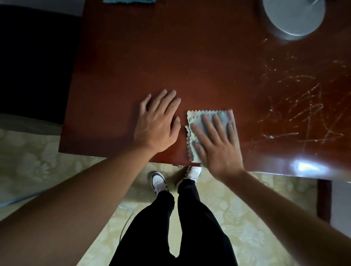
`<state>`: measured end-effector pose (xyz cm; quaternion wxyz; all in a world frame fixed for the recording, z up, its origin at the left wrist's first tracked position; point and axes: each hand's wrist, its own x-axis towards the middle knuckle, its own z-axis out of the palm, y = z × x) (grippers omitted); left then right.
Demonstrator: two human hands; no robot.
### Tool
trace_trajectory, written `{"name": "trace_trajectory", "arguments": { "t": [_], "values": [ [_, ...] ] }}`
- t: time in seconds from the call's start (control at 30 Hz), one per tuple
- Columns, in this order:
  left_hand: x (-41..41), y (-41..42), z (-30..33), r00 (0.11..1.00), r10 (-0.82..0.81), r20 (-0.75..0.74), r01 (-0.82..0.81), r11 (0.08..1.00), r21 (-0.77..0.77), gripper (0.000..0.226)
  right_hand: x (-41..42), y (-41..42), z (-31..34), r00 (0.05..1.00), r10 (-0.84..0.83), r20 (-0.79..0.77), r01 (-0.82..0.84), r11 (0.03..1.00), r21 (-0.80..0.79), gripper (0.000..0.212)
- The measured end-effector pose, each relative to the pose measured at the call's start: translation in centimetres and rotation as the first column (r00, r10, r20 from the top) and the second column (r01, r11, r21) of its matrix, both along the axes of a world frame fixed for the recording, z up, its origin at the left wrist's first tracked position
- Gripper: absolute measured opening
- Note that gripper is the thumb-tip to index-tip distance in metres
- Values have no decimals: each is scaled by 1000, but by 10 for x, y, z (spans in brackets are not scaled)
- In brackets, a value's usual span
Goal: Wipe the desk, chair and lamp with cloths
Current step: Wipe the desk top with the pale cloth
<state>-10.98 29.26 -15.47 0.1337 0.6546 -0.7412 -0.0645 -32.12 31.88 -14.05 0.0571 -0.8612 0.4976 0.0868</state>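
While the right hand (pixel 218 144) presses flat, fingers spread, on the pale cloth (pixel 195 121) at the desk's (pixel 171 57) six o'clock edge, the left hand (pixel 157 123) rests open at nine o'clock. Thin, limp, light, the cloth would likely bunch; a flat palm suits it.

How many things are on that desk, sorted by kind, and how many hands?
Cloths: 2, a pale grey cloth under the right hand and a teal cloth at the far edge.
Lamp bases: 1, the lamp base.
Hands: 2, counting the left hand.
Total: 5
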Motion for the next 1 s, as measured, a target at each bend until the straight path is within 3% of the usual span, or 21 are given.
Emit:
{"name": "trace_trajectory", "arguments": {
  "t": [0.07,0.13,0.2,0.37,0.47,0.6,0.67,0.77,0.9,1.0],
  "values": [
    [2,0,1,1000,1,-23,-2,1000,-13,50,-21,-42,1,996,-86,-18,85,996,-36,55],
    [1,1,0,999,4,-47,-5,999,-34,49,-43,-80,4,956,-294,6,294,956,-20,59],
    [1,1,0,998,3,-61,-6,999,-38,49,-38,-74,1,924,-382,26,383,924,-21,62],
    [1,1,0,999,-4,-48,4,1000,-15,51,6,20,-6,992,-109,64,113,992,-58,53],
    [2,2,1,998,-3,-63,2,1000,-9,52,-14,-15,-3,999,-28,31,30,998,-52,52],
    [1,2,1,997,-4,-77,3,1000,-13,51,-50,-98,0,900,-434,33,434,901,-2,59],
    [1,2,0,996,-6,-90,4,1000,-15,51,-39,-100,0,855,-517,52,518,855,-23,58],
    [1,2,-1,995,3,-97,-6,1000,-29,50,11,-46,-5,888,-448,100,457,883,-103,55],
    [3,2,-1,995,-15,-94,14,1000,-11,52,65,38,-15,955,-263,139,274,959,-67,53],
    [2,1,1,994,-21,-103,20,1000,-9,50,42,13,-12,986,-100,137,104,994,-25,51]
  ]
}}
